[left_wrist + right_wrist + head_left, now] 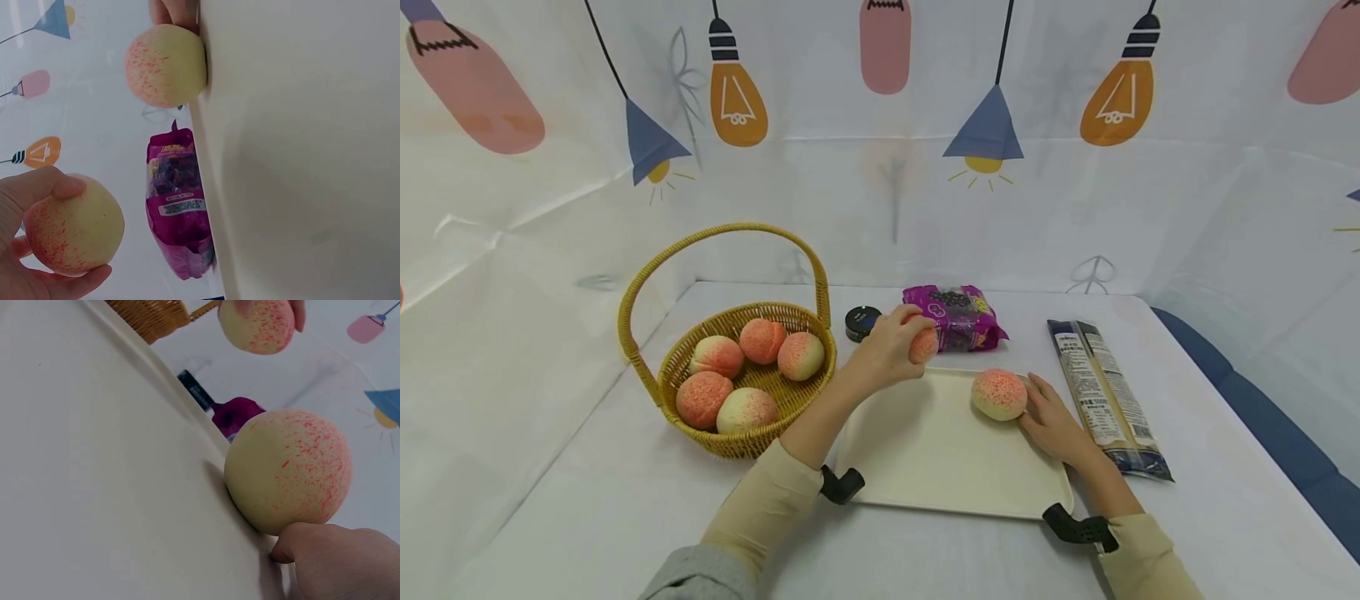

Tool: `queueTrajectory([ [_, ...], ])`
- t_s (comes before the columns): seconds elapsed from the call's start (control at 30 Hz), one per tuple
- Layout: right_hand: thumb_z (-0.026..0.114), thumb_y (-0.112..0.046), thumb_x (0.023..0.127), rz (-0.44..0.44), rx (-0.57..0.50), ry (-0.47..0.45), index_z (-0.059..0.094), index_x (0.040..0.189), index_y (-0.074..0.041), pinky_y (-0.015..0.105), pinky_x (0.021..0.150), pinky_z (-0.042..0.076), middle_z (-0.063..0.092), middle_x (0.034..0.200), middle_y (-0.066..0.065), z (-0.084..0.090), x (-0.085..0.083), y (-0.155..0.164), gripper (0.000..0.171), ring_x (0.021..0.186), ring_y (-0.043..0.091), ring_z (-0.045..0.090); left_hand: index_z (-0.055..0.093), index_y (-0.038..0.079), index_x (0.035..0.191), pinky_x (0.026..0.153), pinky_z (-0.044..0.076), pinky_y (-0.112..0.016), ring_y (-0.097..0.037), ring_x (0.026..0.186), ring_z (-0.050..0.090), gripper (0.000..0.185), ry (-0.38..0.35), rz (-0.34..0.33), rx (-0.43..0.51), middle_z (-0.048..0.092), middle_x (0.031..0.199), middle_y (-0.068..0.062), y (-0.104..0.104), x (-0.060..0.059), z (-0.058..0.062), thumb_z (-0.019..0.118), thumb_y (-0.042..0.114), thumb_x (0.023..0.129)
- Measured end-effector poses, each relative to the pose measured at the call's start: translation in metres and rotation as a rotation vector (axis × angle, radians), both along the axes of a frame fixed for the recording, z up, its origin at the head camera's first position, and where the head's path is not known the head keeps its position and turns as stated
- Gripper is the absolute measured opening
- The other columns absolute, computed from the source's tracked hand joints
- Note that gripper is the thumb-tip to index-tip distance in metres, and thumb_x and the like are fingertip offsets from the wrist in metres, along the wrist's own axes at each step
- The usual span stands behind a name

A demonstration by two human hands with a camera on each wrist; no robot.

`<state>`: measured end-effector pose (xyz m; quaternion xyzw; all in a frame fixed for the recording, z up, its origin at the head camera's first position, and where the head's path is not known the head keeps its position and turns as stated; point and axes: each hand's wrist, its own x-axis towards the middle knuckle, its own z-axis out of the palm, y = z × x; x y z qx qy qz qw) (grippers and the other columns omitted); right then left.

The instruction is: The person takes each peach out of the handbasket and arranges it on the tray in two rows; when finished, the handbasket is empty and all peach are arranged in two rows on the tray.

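Tray (947, 462): pale, flat, in front of the person, so everything below is placed off that.
Lifted peach (924, 344): up in the air around the tray's back-left edge, not touching it.
Left hand (883, 350): has that one pinched, thumb on one side and fingers curled round the other; the left wrist view makes it pretty obvious.
Tray peach (999, 394): sitting on the tray, toward its back-right corner.
Right hand (1054, 425): at the tray's right edge, thumb and fingertips against that peach's right side. Honestly can't tell if it's pinching or just touching, since the peach hides part of the fingers.
Basket (741, 447): left of the tray, handle up, five more peaches (704, 399) inside.
Other stuff: purple packet (972, 318) and dark round tin (861, 322) behind the tray, long clear packet (1105, 392) to its right.
Peach step: my guess is mid-transfer, one peach on the tray, the second not yet down.
Next peach move: I'd say it calls for lowering the left hand gently onto bare tray beside the first one, then loosening the fingers so nothing rolls.
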<state>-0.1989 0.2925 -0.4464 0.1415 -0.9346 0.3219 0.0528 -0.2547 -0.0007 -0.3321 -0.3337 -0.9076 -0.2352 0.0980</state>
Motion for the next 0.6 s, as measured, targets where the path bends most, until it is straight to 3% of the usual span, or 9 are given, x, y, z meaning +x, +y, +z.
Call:
queueTrajectory([
  [0.6,0.054,-0.009,0.088,0.006,-0.004,0.021,0.039,0.133,0.006,0.063,0.099,0.017,0.019,0.141,0.033,-0.002,0.000,0.001,0.050,0.129,0.049,0.016,0.057,0.017,0.121,0.077,0.046,-0.030,-0.023,0.100,0.049,0.059,-0.094,-0.100,-0.079,0.047,0.122,-0.003,0.023,-0.016,-0.019,0.076,0.013,0.065],
])
